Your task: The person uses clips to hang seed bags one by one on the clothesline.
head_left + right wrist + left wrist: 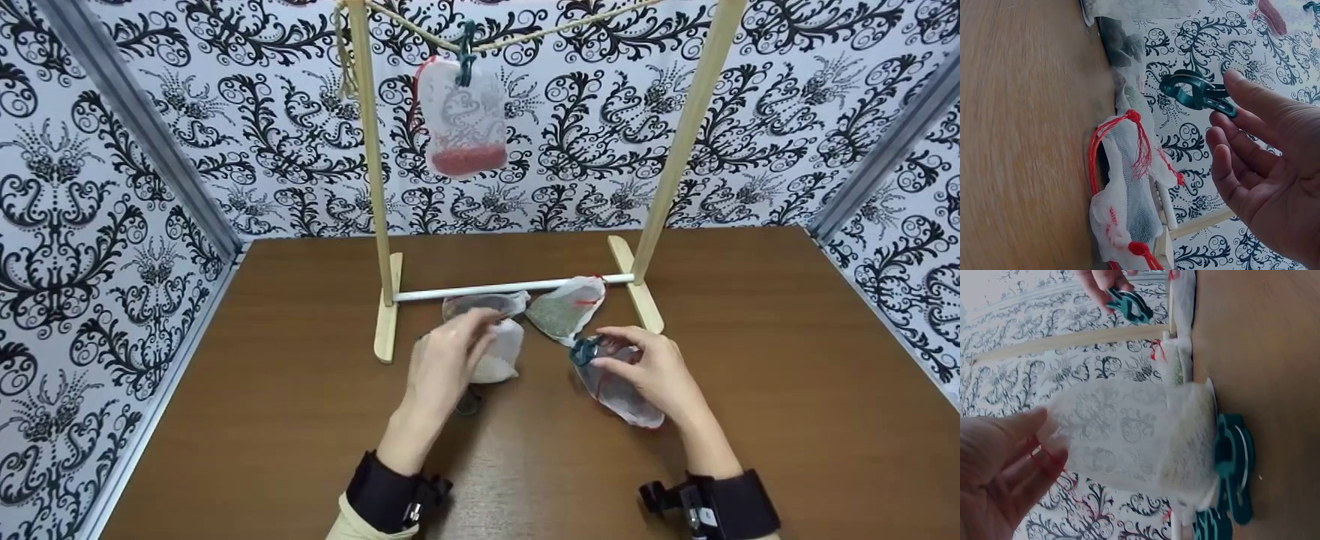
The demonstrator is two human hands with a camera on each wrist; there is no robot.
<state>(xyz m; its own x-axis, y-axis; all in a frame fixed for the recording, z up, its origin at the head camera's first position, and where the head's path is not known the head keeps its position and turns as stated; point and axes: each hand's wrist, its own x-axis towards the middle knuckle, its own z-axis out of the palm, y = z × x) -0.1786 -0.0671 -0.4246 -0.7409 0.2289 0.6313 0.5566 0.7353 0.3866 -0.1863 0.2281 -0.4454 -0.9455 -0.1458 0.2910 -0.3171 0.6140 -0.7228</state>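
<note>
My left hand point(442, 367) pinches a white mesh drawstring bag point(1185, 444) by its top, near a red cord. Pale grains fill the bag's lower end, which hangs close over the table in the left wrist view. In my right hand point(656, 371), thumb and fingers grip a dark green spring clip point(1188, 93) by its handles. Beneath that hand lies a mesh bag point(626, 401) with dark contents and red cords. Another bag with greenish contents point(562, 315) lies beyond it. A further bag point(457, 305) is partly hidden behind my left hand.
A wooden frame point(373, 150) with a white crossbar point(480, 290) stands at the back. From its rope point(540, 36), a green clip point(466, 64) holds a bag with pink contents point(466, 127). More green clips point(1234, 467) lie by my left hand. Patterned walls surround the brown table point(300, 420).
</note>
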